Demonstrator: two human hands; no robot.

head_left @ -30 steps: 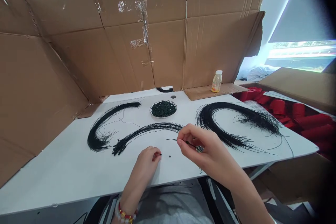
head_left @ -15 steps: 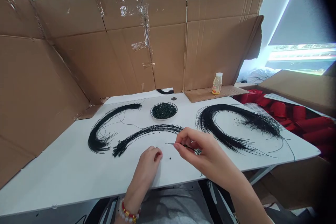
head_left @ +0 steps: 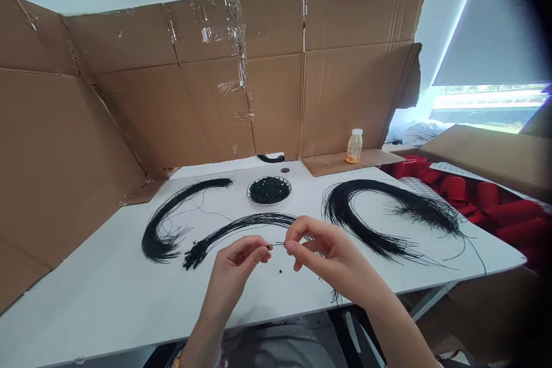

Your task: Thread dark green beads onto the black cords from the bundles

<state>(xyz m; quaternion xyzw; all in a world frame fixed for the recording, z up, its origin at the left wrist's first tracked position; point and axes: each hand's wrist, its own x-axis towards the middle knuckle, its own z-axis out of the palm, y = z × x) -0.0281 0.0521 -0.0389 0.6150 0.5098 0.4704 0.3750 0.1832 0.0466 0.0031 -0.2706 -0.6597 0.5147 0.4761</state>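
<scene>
My left hand [head_left: 235, 264] pinches a small black bead [head_left: 269, 247] between thumb and fingertips. Facing it, my right hand [head_left: 330, 253] grips a thin black cord [head_left: 280, 243] whose end points left and reaches the bead; whether it has entered a hole is too small to tell. Both hands are held just above the white table. Below them a single loose bead [head_left: 280, 271] lies on the tabletop. Behind the hands stretches a curved bundle of black cords [head_left: 241, 222], with dark knobs clustered at its left end; the right hand hides its other end.
A dish of dark beads [head_left: 269, 191] stands beyond the hands. Other bundles of black cord lie at left [head_left: 157, 233] and right [head_left: 366, 224]. Cardboard walls [head_left: 276, 109] enclose the back and left. A bottle [head_left: 354, 146] stands at back right, near red rolls [head_left: 487, 192] in a box.
My left hand has come up off the tabletop to meet the right, with a bead now showing in its fingertips. The right hand still holds the cord. The view has tilted up slightly.
</scene>
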